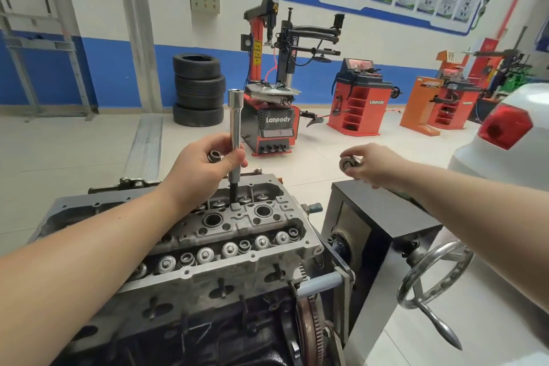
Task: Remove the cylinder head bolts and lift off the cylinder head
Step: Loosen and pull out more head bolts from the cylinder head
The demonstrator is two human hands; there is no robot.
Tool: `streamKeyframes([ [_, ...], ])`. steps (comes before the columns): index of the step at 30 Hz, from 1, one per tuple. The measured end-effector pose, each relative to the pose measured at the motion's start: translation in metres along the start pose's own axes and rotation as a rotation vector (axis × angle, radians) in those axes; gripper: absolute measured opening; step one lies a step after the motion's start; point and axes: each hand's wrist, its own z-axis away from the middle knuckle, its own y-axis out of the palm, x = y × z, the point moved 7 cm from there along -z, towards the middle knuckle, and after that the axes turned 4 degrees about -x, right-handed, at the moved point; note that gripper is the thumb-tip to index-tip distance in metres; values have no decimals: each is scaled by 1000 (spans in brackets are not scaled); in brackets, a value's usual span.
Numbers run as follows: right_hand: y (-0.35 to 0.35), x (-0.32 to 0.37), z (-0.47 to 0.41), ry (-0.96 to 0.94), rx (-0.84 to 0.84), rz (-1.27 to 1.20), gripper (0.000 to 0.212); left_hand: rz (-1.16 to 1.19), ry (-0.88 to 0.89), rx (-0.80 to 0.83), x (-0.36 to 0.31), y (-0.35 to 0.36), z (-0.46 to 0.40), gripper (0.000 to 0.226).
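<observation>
At frame centre, our left hand [205, 162] is wrapped round a long chrome socket extension bar [236, 128], thumb and fingers curled onto the shaft; the bar stands upright with its dark lower end down in a bolt well at the far edge of the grey aluminium cylinder head [234, 235]. The same hand also has a small dark bolt head [213, 156] tucked in the palm behind the thumb. Our right hand [371, 165], right of centre, hangs above the black-topped engine stand box [383, 214], fingertips pinched on a small round metal piece [347, 163]; we can't tell if it's a bolt head or a washer. The cylinder head sits lower centre, on the dark engine block [208, 336], tilted down to the left in the picture; the row of shiny valve spring caps [230, 249] runs along its near side with dark bolt heads between them, two round plug wells [212, 219] along the middle. A chrome handwheel [433, 273] with a crank handle sits lower right on the stand. Behind: stack of four black tyres [198, 89] centre-left, red and black Lanpody tyre changer [271, 92] centre, orange wheel balancer [359, 98] to its right, white car rear with red tail lamp [505, 126] at right edge.
</observation>
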Motion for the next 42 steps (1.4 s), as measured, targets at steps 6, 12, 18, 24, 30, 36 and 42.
streamKeyframes([
  [6,40,-37,-9,-151,66,303,75,-5,-14,-4,3,1,0,6],
  [12,61,-89,-21,-144,6,351,67,-8,-8,-7,0,1,0,7],
  [18,64,-97,-24,-85,-38,308,48,7,-2,-15,-2,1,1,7],
  [24,52,-19,14,-97,-278,131,36,4,4,-17,-2,0,1,7],
  [30,90,151,63,-266,-62,-551,43,-39,12,-41,-2,-6,-2,3],
  [36,90,185,66,-353,-28,-349,34,-86,0,-55,-2,-8,-8,11],
  [42,105,195,69,-330,-151,-644,17,39,-34,-13,-6,-7,-6,6],
])
